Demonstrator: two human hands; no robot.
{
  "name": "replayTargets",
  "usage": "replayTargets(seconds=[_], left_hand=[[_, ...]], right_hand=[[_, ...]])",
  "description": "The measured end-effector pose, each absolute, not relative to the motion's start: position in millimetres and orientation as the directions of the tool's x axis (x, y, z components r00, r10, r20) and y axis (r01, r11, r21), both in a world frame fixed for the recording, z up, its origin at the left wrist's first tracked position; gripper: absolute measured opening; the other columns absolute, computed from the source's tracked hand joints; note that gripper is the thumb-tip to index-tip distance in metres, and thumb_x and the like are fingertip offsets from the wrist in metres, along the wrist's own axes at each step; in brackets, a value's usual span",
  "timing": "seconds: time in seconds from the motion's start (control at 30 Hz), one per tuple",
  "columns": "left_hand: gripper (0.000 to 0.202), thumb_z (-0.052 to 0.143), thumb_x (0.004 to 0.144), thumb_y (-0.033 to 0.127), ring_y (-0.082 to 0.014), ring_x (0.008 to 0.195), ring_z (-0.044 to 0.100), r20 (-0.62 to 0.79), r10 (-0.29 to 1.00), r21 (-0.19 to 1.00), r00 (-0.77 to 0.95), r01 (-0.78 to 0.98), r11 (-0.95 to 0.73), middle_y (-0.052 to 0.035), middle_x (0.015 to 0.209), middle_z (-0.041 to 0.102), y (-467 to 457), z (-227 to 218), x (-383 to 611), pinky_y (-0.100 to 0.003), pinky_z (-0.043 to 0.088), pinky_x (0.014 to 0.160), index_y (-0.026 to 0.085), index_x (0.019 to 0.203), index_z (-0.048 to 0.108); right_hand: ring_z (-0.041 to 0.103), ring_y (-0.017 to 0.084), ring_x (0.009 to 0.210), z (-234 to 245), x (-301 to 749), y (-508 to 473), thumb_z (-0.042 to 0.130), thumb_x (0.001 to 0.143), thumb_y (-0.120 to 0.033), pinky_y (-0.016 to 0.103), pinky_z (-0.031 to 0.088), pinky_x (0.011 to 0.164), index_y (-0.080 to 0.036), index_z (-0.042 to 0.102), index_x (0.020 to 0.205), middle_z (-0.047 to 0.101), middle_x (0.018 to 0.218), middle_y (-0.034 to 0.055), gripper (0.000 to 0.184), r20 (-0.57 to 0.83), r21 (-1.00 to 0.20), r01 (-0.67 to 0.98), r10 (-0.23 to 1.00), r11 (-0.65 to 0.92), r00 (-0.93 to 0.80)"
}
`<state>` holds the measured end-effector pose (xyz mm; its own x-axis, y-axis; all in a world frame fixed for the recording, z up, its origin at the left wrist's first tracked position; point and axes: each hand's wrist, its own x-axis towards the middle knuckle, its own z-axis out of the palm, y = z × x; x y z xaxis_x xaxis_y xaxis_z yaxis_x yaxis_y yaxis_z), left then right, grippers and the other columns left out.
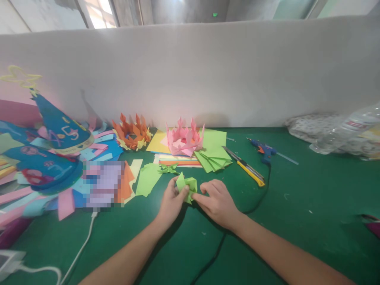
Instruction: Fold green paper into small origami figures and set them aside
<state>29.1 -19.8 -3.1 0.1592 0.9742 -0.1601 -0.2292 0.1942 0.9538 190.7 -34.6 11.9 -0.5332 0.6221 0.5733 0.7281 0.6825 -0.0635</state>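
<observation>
A light-green piece of folded paper (191,184) is held above the green table, with one pointed flap standing up at its left. My left hand (172,200) is closed on it, thumb pressed on the front and fingers behind. From the other side, my right hand (218,202) pinches the lower right edge, its fingers curled. Just behind lies a small green folded-paper piece (168,168) with pointed tips. Left of that are light-green paper sheets (148,178). More green sheets (214,158) are fanned out behind my right hand.
Pink (185,138) and orange (130,132) paper crowns stand at the back. To the right lie a yellow utility knife (247,170) and a blue glue gun (264,150), its cord crossing the table. Blue cone hats (62,122), paper strips and a white cable (86,245) occupy the left.
</observation>
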Motion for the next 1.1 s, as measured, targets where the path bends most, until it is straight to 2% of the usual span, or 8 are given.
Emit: replayTargets(seconds=[0.17, 0.27, 0.53, 0.67, 0.8, 1.1], left_hand=[[0.057, 0.073, 0.064, 0.025, -0.0153, 0.078, 0.062, -0.162, 0.979, 0.962, 0.123, -0.201, 0.185, -0.0041, 0.088, 0.065, -20.3, -6.5, 29.4, -0.024, 0.049, 0.068, 0.015, 0.113, 0.046], [0.056, 0.073, 0.062, 0.023, -0.0158, 0.081, 0.062, -0.174, 0.979, 0.958, 0.109, -0.210, 0.194, -0.0046, 0.090, 0.065, -19.8, -7.0, 29.3, -0.025, 0.049, 0.070, 0.015, 0.112, 0.048], [0.058, 0.075, 0.063, 0.028, -0.0170, 0.086, 0.062, -0.183, 0.972, 0.933, 0.146, -0.287, 0.218, -0.0064, 0.096, 0.066, -19.8, -6.8, 29.2, -0.027, 0.049, 0.075, 0.015, 0.113, 0.049], [0.056, 0.074, 0.064, 0.034, -0.0181, 0.087, 0.062, -0.195, 0.962, 0.914, 0.193, -0.321, 0.250, -0.0092, 0.102, 0.065, -21.5, -2.2, 29.3, -0.028, 0.049, 0.074, 0.014, 0.111, 0.051], [0.053, 0.075, 0.063, 0.035, -0.0178, 0.085, 0.062, -0.199, 0.958, 0.904, 0.206, -0.339, 0.261, -0.0089, 0.098, 0.066, -21.9, 0.0, 29.5, -0.027, 0.048, 0.073, 0.014, 0.107, 0.053], [0.047, 0.075, 0.064, 0.034, -0.0145, 0.075, 0.060, -0.194, 0.958, 0.910, 0.213, -0.325, 0.256, -0.0062, 0.089, 0.065, -21.3, 1.3, 28.7, -0.024, 0.047, 0.066, 0.012, 0.101, 0.056]], right_hand=[[0.040, 0.017, 0.071, 9.4, 190.2, -33.8, 0.043, 0.091, -0.018, 0.031, 0.031, 0.068, -0.022, 0.066, 0.081, 0.049, 0.075, 0.0038, 0.025, 0.549, -0.069, 0.722, 0.630, 0.689, -0.549], [0.039, 0.017, 0.072, 8.8, 190.0, -33.8, 0.042, 0.091, -0.019, 0.031, 0.030, 0.068, -0.021, 0.066, 0.081, 0.049, 0.075, 0.0039, 0.026, 0.534, -0.069, 0.725, 0.639, 0.685, -0.553], [0.039, 0.017, 0.072, 10.7, 189.3, -33.3, 0.042, 0.092, -0.019, 0.031, 0.031, 0.067, -0.020, 0.065, 0.077, 0.050, 0.074, 0.0040, 0.027, 0.552, -0.091, 0.741, 0.653, 0.666, -0.519], [0.042, 0.018, 0.075, 8.5, 192.3, -32.1, 0.048, 0.089, -0.021, 0.031, 0.032, 0.069, -0.021, 0.066, 0.088, 0.051, 0.077, 0.0045, 0.018, 0.572, -0.137, 0.748, 0.669, 0.649, -0.475], [0.043, 0.018, 0.076, 6.9, 195.8, -30.9, 0.050, 0.089, -0.022, 0.031, 0.033, 0.071, -0.023, 0.066, 0.096, 0.052, 0.079, 0.0043, 0.018, 0.591, -0.148, 0.732, 0.653, 0.665, -0.474], [0.044, 0.017, 0.075, 9.8, 195.8, -30.8, 0.047, 0.090, -0.021, 0.032, 0.032, 0.071, -0.025, 0.067, 0.095, 0.054, 0.077, 0.0035, 0.022, 0.585, -0.086, 0.731, 0.629, 0.677, -0.513]])
